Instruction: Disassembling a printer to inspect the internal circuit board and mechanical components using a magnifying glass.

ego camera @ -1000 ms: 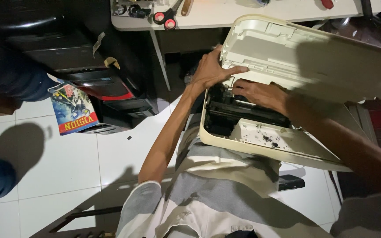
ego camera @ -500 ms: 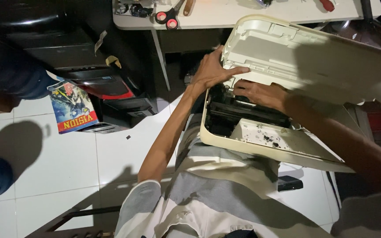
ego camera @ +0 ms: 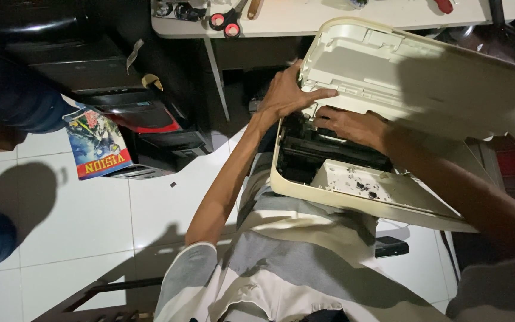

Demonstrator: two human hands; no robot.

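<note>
On the person's lap, an opened cream printer (ego camera: pixel 365 191) gets both hands at its hinge end.

Left hand (ego camera: pixel 290 95) spreads flat against the raised lid (ego camera: pixel 424 77), fingers loosely open and pressing its inner edge rather than closing on it, seemingly to prop the lid up so the dark inside stays reachable; left arm stretches nearly straight from the shoulder; just below that hold, right hand (ego camera: pixel 353 126) reaches in over the black mechanism, fingers curled, though what they grasp is hidden; beyond the lid, scissors (ego camera: pixel 226 19) lie on a white table (ego camera: pixel 329 15); well left, a magazine (ego camera: pixel 98 143) lies on the tiled floor (ego camera: pixel 78 220).
</note>
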